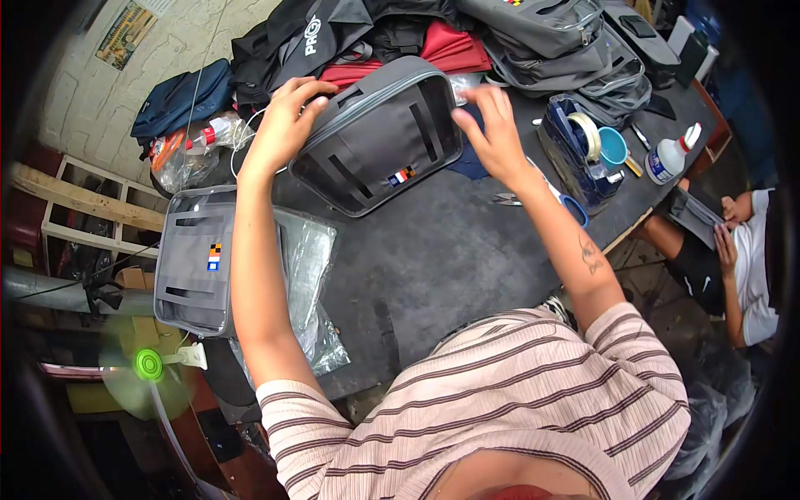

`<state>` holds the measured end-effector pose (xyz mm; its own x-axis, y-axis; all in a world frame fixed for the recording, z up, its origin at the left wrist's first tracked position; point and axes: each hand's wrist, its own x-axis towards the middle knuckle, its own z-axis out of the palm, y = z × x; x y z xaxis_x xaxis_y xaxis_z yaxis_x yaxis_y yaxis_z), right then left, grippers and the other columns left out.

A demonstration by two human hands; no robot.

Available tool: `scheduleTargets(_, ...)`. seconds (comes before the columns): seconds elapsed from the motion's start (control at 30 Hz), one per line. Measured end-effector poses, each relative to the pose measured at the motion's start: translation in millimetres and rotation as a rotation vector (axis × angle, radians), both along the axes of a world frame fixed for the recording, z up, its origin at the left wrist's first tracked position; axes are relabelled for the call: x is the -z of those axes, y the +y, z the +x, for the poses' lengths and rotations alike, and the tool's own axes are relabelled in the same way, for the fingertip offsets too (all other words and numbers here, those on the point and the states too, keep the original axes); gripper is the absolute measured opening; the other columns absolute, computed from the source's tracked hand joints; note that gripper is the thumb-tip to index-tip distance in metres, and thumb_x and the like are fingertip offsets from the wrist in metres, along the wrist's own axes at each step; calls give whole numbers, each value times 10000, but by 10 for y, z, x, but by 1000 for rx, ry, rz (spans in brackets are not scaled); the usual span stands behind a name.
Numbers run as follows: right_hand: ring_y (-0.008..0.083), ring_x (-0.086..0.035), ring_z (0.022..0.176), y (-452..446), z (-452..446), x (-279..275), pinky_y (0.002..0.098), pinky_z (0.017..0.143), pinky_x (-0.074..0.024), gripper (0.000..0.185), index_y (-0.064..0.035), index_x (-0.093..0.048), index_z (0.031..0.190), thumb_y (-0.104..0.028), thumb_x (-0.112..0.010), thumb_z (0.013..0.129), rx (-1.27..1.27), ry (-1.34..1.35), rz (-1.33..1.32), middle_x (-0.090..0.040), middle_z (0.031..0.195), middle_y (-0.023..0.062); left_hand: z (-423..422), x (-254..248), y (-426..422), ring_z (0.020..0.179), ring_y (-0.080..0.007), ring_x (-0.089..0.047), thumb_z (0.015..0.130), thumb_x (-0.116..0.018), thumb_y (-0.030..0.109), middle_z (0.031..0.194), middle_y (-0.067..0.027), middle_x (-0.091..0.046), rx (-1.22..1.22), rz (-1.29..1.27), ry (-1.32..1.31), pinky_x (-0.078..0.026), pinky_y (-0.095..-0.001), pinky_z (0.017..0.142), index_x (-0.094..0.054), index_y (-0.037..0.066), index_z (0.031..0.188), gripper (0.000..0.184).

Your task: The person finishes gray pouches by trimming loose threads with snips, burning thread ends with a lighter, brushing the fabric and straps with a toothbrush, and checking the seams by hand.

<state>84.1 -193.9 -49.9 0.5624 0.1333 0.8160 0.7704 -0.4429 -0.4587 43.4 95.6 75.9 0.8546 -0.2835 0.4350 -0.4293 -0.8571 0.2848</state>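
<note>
A grey rectangular bag (375, 137) with a clear front panel, black straps and a small coloured flag patch stands tilted on the dark table. At its upper left edge is my left hand (287, 121), fingers stretched toward the rim and thumb apart; whether it touches the bag is hard to tell. My right hand (493, 129) is beside the bag's right edge, fingers spread and thumb close to the rim. A similar grey bag (193, 271) with a flag patch lies at the left, beside my left forearm, on clear plastic packaging (308, 258).
Dark and red bags (454, 48) pile up along the back, with grey backpacks (554, 50) at the back right. A tool caddy (575, 158) holding tape, scissors (506, 199) and a spray bottle (673, 154) are rightward. A fan (148, 364) spins at left. Another person (750, 258) sits at right.
</note>
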Motion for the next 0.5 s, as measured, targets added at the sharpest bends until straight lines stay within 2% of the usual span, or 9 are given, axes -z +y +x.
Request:
scheduleTargets(0.1, 298, -497, 932, -249, -270, 460, 385, 823, -382, 152, -54, -596, 908, -169, -638, 819, -80, 237, -180, -535, 944, 91, 216, -28, -78, 1122, -302, -511, 887, -570, 182, 1143, -147, -580, 46, 21, 127, -395, -375, 965, -649, 64, 1059, 224)
scheduleTargets(0.17, 293, -499, 921, -426, -405, 725, 390, 814, -383, 100, -59, -607, 846, -135, -649, 795, -37, 326, -271, -529, 903, 84, 336, -13, -130, 1179, -265, -501, 886, -604, 349, 1222, -152, -538, 64, 79, 328, -394, -356, 966, -660, 53, 1019, 328)
scheduleTargets(0.2, 290, -502, 919, -533, -434, 825, 393, 812, -383, 82, -64, -612, 828, -121, -653, 785, 2, 334, -299, -525, 889, 82, 361, -3, -153, 1186, -259, -493, 854, -626, 462, 1234, -154, -526, 24, 48, 442, -392, -355, 971, -663, 55, 1014, 439)
scheduleTargets(0.27, 286, -500, 896, -757, -401, 970, 397, 800, -383, 66, -71, -616, 819, -94, -653, 769, 124, 312, -302, -524, 878, 77, 308, -102, -304, 1195, -263, -485, 791, -657, 551, 1252, -157, -510, -10, 86, 667, -387, -359, 983, -661, 55, 1050, 560)
scheduleTargets(0.3, 285, -497, 890, -847, -383, 999, 397, 798, -384, 69, -72, -615, 824, -85, -651, 766, 173, 334, -309, -521, 877, 76, 344, 46, -218, 1194, -273, -489, 742, -679, 598, 1265, -168, -498, -80, 102, 623, -385, -366, 992, -642, 30, 1113, 679)
scheduleTargets(0.37, 286, -493, 885, -932, -347, 983, 396, 787, -385, 91, -75, -622, 850, -73, -647, 763, 196, 329, -312, -519, 876, 77, 344, 116, -215, 1184, -287, -499, 729, -681, 612, 1252, -185, -510, -120, 60, 583, -386, -367, 994, -607, -2, 1178, 764)
scheduleTargets(0.43, 286, -488, 901, -920, -315, 929, 386, 785, -387, 133, -85, -637, 897, -62, -641, 766, 179, 302, -365, -519, 890, 78, 300, -31, -308, 1177, -294, -510, 735, -670, 616, 1256, -203, -518, -71, 82, 654, -388, -362, 993, -584, -13, 1212, 795)
scheduleTargets(0.5, 280, -471, 944, -805, -283, 949, 387, 796, -381, 206, -102, -653, 940, -126, -688, 739, 178, 217, -461, -521, 980, 68, 303, -1, -289, 989, -262, -613, 729, -676, 591, 1044, -189, -646, -49, 41, 599, -450, -343, 890, -631, -16, 1138, 733)
